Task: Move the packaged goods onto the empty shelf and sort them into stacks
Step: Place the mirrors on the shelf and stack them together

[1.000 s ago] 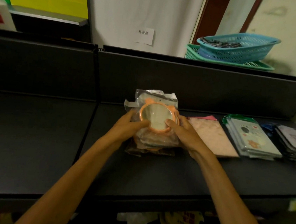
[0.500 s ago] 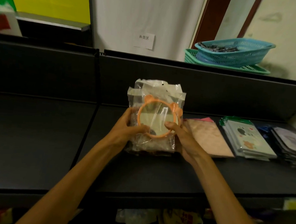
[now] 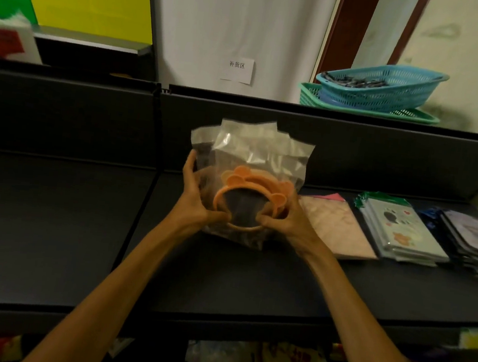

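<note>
- Head view: both hands hold up a bundle of clear bags (image 3: 246,181) with orange bear-ear rings inside, above the middle of the black shelf (image 3: 50,220).
- Left hand (image 3: 197,200) wraps its fingers around the bundle's 9 o'clock side, thumb in front.
- Right hand (image 3: 284,218) grips the 3 o'clock side, fingers curled tight.
- At 3 o'clock from the bundle lie a pink stack (image 3: 336,226), a grey-green stack (image 3: 401,227) and a dark stack (image 3: 473,238).
- The bags look slippery, so one could slide out and fall.
- Set down crooked, the bundle could tip onto the pink stack.
</note>
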`<state>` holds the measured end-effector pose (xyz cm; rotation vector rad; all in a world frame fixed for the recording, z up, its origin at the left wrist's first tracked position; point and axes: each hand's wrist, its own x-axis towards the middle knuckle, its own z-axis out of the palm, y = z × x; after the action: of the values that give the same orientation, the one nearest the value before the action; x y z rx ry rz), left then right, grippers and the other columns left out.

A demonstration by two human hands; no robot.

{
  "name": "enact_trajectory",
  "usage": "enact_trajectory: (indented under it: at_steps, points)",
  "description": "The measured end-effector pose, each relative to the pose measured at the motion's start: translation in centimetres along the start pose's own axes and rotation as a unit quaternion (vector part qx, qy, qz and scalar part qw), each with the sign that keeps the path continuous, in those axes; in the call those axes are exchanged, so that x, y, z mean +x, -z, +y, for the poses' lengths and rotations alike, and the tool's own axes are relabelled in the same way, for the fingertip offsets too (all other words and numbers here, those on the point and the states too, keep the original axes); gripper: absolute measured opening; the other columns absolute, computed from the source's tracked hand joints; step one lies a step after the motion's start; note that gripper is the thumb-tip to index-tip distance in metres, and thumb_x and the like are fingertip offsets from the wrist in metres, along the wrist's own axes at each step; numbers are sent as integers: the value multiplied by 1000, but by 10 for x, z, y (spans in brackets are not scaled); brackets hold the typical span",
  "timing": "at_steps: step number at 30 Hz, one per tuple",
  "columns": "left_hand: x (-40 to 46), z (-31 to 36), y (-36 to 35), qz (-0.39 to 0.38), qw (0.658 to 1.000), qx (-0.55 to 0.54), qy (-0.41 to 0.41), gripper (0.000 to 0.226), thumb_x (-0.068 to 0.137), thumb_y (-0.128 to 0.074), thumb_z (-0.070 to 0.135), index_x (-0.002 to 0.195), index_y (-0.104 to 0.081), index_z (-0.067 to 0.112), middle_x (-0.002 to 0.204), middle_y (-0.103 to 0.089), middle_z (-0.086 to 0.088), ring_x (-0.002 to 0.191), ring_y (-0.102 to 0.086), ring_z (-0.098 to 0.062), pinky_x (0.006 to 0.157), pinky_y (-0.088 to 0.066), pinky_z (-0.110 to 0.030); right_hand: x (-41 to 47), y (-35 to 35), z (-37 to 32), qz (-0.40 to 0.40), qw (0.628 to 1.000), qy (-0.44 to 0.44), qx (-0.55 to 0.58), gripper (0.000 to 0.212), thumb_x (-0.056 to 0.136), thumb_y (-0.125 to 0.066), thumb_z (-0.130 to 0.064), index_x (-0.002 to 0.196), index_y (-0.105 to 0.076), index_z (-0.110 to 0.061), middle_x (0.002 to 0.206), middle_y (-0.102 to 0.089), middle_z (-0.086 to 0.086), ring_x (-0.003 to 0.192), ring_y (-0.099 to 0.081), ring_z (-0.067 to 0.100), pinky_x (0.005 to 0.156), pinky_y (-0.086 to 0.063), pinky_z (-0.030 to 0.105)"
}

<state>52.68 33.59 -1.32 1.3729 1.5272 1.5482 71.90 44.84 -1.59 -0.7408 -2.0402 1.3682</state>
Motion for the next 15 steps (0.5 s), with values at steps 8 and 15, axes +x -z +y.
enact_trajectory:
  at_steps: [8, 15]
  points:
    - [4, -7, -16, -64, 996, 29, 62, 110, 71, -77, 1, 149, -5, 30, 137, -32, 6, 123, -37, -9, 93, -36, -22, 8, -9, 5, -35, 998, -49, 8, 81, 75, -79, -20, 141, -34, -15, 126, -58, 6, 103, -65, 6, 81, -53, 18]
    - [9, -9, -20, -54, 997, 44, 41, 111, 70, -77, 0, 146, -2, 31, 119, -38, 19, 94, -52, 20, 85, -40, -13, 12, 2, 2, -51, 998, -27, 11, 78, 77, -73, -3, 142, -31, -12, 128, -56, 8, 98, -68, 8, 73, -52, 15]
